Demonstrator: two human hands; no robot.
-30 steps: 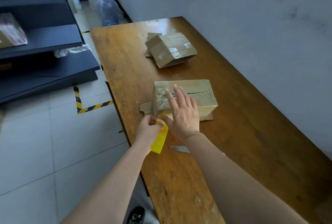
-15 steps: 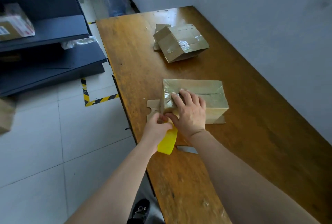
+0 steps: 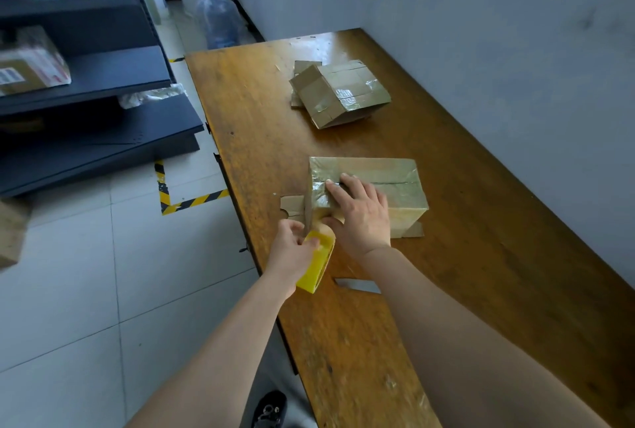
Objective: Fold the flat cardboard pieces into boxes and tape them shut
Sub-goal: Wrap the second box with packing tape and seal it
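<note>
Item: taped box (image 3: pixel 395 170), centre of frame, on the table (image 3: pixel 481 273), atop a flat cardboard piece (image 3: pixel 292 206); we judge it light, hollow, stiff along its edges and slick where tape covers it; we would steady it by pressing on its top near a corner; right hand (image 3: pixel 362 214), fingers together and flat on the box's near-left top, pressing tape; left hand (image 3: pixel 292 250), just below, fingers curled round the yellow tape dispenser (image 3: pixel 318 261); finished box (image 3: pixel 340 91), upper centre.
</note>
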